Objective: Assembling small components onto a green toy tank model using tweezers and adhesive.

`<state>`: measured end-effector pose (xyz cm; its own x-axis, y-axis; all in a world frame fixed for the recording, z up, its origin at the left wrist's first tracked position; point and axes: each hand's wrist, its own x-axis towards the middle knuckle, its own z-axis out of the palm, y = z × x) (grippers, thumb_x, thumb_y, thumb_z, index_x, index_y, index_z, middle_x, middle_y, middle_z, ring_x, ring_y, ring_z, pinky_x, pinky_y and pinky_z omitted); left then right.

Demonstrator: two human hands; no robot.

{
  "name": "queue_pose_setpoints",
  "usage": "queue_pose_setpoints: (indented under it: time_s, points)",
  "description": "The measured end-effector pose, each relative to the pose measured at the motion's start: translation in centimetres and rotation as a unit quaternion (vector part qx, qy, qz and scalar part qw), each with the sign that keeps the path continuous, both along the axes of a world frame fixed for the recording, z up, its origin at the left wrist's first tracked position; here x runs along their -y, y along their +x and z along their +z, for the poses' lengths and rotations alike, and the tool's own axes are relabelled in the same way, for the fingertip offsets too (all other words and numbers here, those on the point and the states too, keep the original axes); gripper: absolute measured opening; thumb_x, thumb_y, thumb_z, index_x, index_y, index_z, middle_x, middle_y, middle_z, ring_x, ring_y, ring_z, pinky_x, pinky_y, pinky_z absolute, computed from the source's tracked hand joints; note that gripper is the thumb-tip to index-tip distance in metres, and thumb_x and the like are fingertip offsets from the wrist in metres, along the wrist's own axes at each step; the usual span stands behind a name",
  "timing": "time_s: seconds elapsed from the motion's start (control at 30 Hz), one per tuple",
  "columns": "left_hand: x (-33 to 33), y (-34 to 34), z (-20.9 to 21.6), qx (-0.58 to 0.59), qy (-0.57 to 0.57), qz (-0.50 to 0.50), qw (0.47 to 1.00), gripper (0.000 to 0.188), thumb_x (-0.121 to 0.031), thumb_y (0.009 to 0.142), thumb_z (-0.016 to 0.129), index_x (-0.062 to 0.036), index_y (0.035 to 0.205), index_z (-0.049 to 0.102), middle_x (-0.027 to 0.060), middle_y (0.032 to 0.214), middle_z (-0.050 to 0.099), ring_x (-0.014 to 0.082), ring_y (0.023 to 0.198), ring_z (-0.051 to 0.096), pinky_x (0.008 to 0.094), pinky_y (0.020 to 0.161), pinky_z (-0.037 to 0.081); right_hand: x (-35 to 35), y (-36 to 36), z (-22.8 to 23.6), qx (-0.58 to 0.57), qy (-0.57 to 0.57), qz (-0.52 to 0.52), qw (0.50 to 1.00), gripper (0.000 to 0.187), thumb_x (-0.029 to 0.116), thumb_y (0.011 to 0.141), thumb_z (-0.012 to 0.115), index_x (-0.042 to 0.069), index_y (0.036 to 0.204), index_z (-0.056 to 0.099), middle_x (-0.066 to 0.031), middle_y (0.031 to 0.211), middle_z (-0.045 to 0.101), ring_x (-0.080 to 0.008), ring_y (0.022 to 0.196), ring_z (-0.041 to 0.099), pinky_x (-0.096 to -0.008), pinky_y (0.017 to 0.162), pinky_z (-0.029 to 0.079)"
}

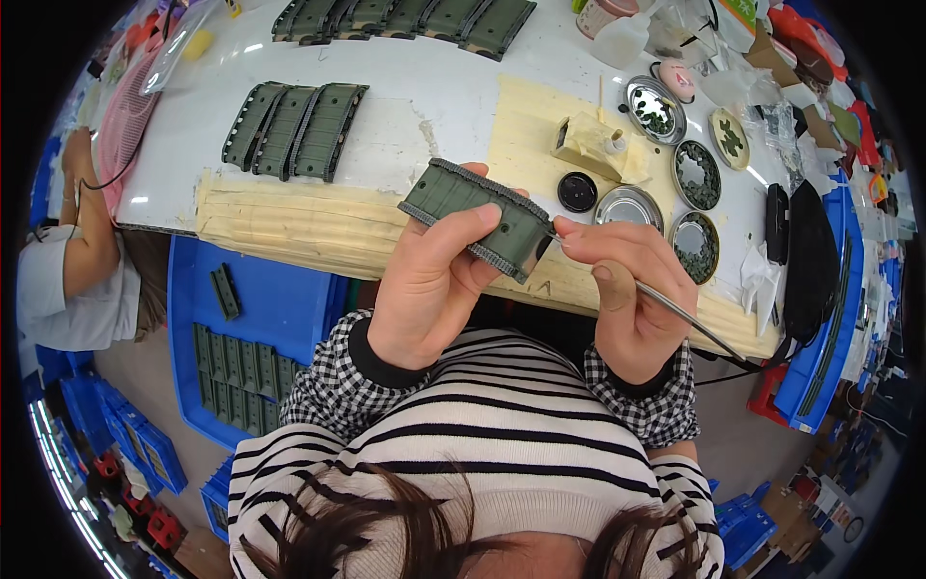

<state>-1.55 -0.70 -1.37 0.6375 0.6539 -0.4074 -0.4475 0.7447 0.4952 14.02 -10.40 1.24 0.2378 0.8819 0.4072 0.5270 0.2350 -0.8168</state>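
In my left hand (415, 294) is a green camouflage model tank hull (453, 198) with grey toothed tracks along both long edges. My left thumb presses on its flat upper face and the fingers support it from beneath. Closed around a slim grey metal tool (690, 318) is my right hand (632, 304). The tool's tip is at the hull's right end, partly hidden by my fingertips, so I cannot tell whether it touches. The hull is held tilted above the table's front edge.
Three similar hulls (294, 132) lie at left on the white table (405, 106), with several more (405, 17) behind. Round tins (696, 176) of small green parts stand at right near a cream block (600, 145). A blue bin (256, 289) holds green pieces. Another person's arm (87, 222) shows at far left.
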Motion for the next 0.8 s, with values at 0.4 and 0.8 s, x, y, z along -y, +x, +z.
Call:
queue_pose_setpoints:
  time_s: [0.4, 0.8]
  points:
    - [0.3, -0.1, 0.0, 0.083, 0.000, -0.016, 0.996, 0.043, -0.003, 0.092, 0.055, -0.0080, 0.132, 0.039, 0.0158, 0.119, 0.058, 0.0219, 0.107, 0.061, 0.0363, 0.090, 0.054, 1.4, -0.2, 1.0, 0.056, 0.016, 0.034, 0.998, 0.033, -0.008, 0.077, 0.067, 0.000, 0.109, 0.064, -0.0170, 0.109, 0.063, -0.0302, 0.105, 0.065, -0.0345, 0.086, 0.055]
    - [0.4, 0.1, -0.4, 0.103, -0.001, -0.031, 0.994, 0.043, -0.004, 0.092, 0.054, -0.0096, 0.132, 0.039, 0.0152, 0.120, 0.057, 0.0224, 0.107, 0.061, 0.0371, 0.089, 0.055, 1.7, 0.0, -0.1, 0.050, 0.071, 0.032, 0.996, 0.034, -0.007, 0.077, 0.067, -0.002, 0.110, 0.062, -0.0189, 0.109, 0.063, -0.0313, 0.102, 0.065, -0.0354, 0.085, 0.056]
